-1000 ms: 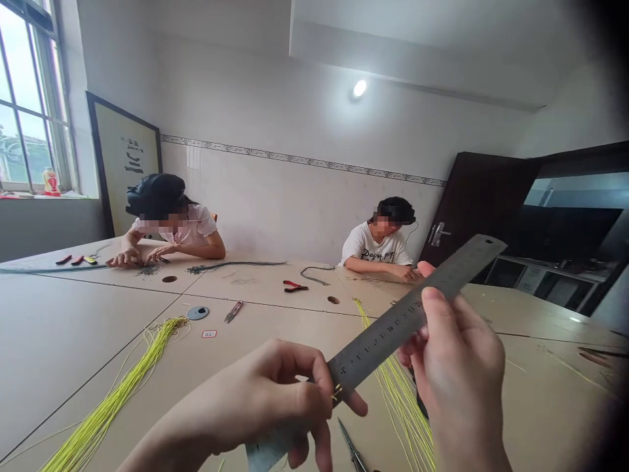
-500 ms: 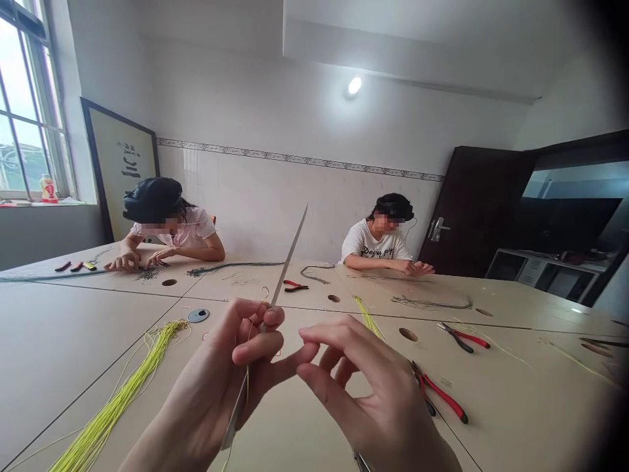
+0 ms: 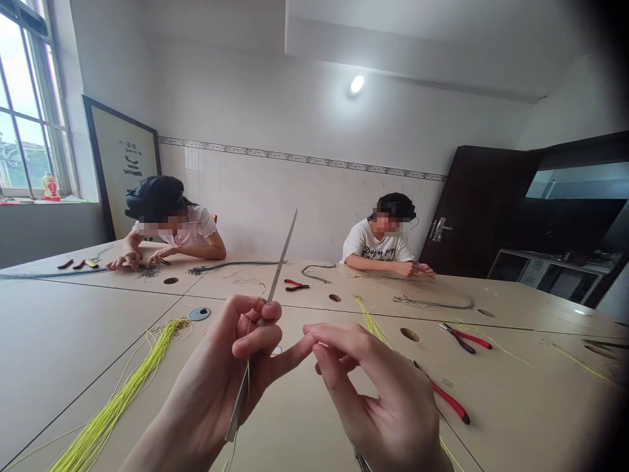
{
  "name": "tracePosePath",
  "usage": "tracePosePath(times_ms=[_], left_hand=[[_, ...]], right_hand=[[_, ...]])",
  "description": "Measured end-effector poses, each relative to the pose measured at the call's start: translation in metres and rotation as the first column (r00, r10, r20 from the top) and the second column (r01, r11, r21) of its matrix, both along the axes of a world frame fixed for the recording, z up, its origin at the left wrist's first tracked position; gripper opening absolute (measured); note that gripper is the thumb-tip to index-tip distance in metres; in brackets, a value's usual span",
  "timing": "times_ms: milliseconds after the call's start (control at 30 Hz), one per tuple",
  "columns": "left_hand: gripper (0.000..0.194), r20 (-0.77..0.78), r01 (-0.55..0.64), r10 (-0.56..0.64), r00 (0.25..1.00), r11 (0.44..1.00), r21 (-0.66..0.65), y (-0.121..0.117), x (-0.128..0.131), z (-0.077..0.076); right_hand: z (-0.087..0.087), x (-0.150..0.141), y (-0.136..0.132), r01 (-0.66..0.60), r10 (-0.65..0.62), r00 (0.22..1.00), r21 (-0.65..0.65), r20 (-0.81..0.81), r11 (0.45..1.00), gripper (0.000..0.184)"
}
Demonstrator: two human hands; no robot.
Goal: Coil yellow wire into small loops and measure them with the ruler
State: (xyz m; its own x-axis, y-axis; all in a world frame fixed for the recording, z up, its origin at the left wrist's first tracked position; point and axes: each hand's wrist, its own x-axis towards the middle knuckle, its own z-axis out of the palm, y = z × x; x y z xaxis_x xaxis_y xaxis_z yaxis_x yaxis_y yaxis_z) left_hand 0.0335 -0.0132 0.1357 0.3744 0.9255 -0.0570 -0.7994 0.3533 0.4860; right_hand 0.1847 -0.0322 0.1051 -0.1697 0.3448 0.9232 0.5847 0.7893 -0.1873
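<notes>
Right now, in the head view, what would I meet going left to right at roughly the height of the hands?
Bundle of yellow cords → left hand holding the metal ruler → right hand → red-and-black pliers lying clear of it → loose yellow strands.

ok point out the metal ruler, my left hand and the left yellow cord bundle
Metal ruler [image 3: 280,272], head view, on its upper part
Left hand [image 3: 230,354], head view, on its middle
Left yellow cord bundle [image 3: 125,383], head view, midway along its strands
</notes>
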Motion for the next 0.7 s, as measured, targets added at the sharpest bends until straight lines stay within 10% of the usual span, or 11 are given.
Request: tracePosePath(times_ms=[400, 700], left_hand=[[0.023, 0.004, -0.101, 0.101, 0.995, 0.995, -0.019, 0.000, 0.002, 0.002], [0.024, -0.017, -0.116, 0.115, 0.993, 0.993, -0.036, -0.002, 0.003, 0.007]], right_hand=[[-0.011, 0.000, 0.004, 0.151, -0.198, 0.959, 0.230, 0.201, 0.961, 0.017], [-0.011, -0.006, 0.007, 0.128, -0.144, 0.981, 0.120, 0.130, 0.984, 0.011]])
